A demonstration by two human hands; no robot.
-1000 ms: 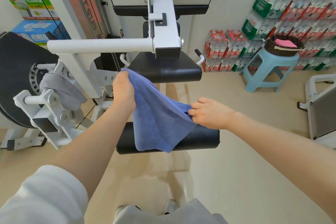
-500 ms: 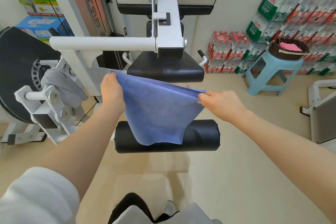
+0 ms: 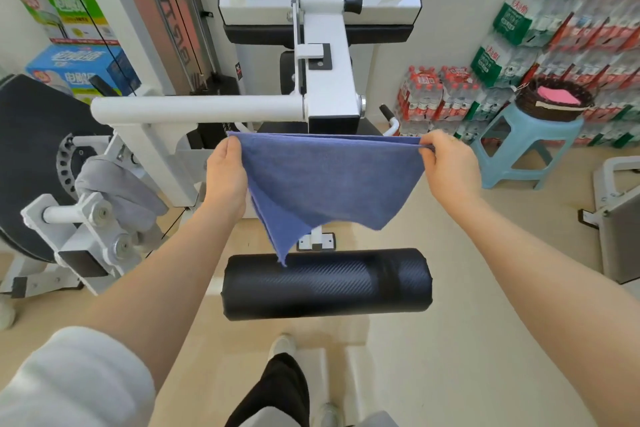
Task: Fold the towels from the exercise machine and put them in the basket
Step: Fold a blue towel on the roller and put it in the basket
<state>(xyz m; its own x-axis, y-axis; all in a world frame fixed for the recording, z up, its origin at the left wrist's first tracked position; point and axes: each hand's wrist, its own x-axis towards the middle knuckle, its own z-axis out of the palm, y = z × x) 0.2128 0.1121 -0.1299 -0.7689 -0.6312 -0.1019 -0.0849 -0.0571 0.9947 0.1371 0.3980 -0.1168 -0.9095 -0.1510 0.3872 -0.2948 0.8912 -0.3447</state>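
Observation:
A blue towel (image 3: 325, 180) hangs stretched in the air between my hands, above the black roller pad (image 3: 327, 284) of the white exercise machine (image 3: 329, 80). My left hand (image 3: 225, 177) pinches its upper left corner and my right hand (image 3: 450, 170) pinches its upper right corner. The top edge is taut and two layers hang down to uneven points. A grey towel (image 3: 121, 191) lies draped over the machine's frame at the left. The dark woven basket (image 3: 554, 100) stands on a light blue stool (image 3: 519, 152) at the right, with a pink towel (image 3: 557, 95) inside.
Stacked packs of bottled water (image 3: 519, 45) line the right wall behind the stool. A large black disc (image 3: 31, 156) of the machine fills the left side. Part of another white machine (image 3: 620, 215) sits at the right edge. Cardboard boxes (image 3: 79, 69) stand at the back left.
Both hands have lifted the blue towel off the roller pad and moved apart, pulling its top edge straight. The towel now hangs free in the air.

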